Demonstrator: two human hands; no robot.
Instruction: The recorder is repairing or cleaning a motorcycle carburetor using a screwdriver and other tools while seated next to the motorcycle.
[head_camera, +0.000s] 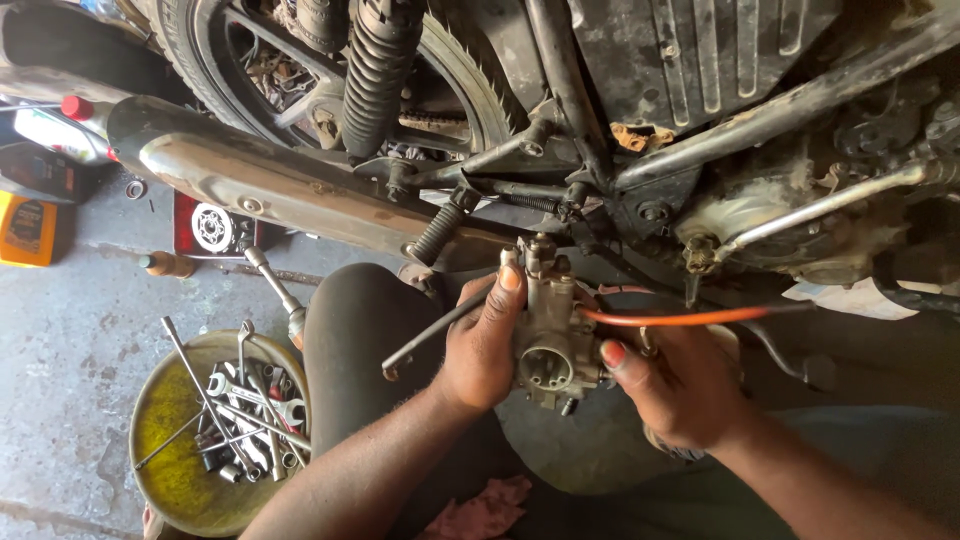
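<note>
At the far left, on the concrete floor (70, 330), stands a round yellow pan (175, 460) full of wrenches and sockets, just beside my knee (365, 330). Between the pan and the exhaust pipe (270, 185) the floor gives some open room. My left hand (482, 345) has its grip closed on the left side of the carburetor (552, 335), thumb up along its edge. A thin black hose (430, 335) passes behind this hand. The carburetor is in the middle, near me, just under the motorcycle frame (760, 110). My right hand (672, 385) supports its right side, the thumb touching the body. An orange hose (690, 318) runs from it to the right, close under the engine.
</note>
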